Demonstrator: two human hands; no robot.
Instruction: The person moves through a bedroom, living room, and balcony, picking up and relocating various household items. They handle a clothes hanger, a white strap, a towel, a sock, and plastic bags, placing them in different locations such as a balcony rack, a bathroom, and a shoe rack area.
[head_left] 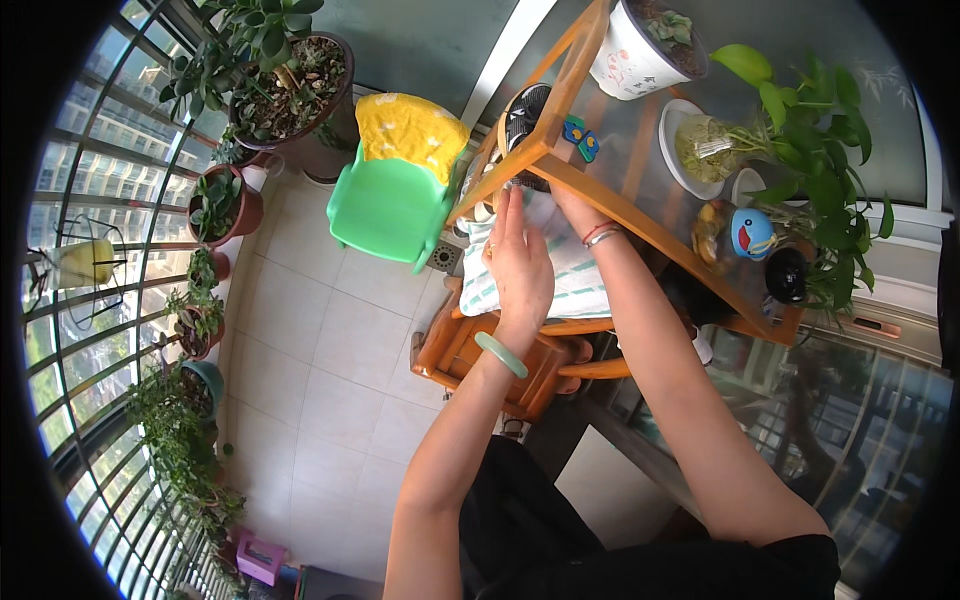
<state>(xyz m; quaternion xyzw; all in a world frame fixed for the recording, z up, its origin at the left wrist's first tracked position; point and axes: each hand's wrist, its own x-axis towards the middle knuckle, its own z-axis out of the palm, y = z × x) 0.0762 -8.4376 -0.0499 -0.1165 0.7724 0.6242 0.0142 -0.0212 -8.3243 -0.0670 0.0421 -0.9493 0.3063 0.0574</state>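
My left hand [522, 262] has its fingers stretched out and close together, over a white cloth with green stripes [582, 285]. A pale green bangle [501, 354] circles that wrist. My right hand [577, 208] reaches down beside the wooden frame [640, 222] of a glass-topped rack; its fingers are mostly hidden by the frame and cloth. A red cord and a silver bracelet [602, 234] sit on the right wrist. Just beyond the fingertips, a black item with light stripes [527, 112] shows inside the rack. I cannot make out its kind.
A green plastic chair [392, 208] with a yellow towel [412, 135] stands at the left. On the rack are a white flowerpot [640, 60], a white dish [680, 150] and a blue round figure [752, 234]. A brown wooden chair [490, 362] is below. Potted plants [215, 205] line the barred window.
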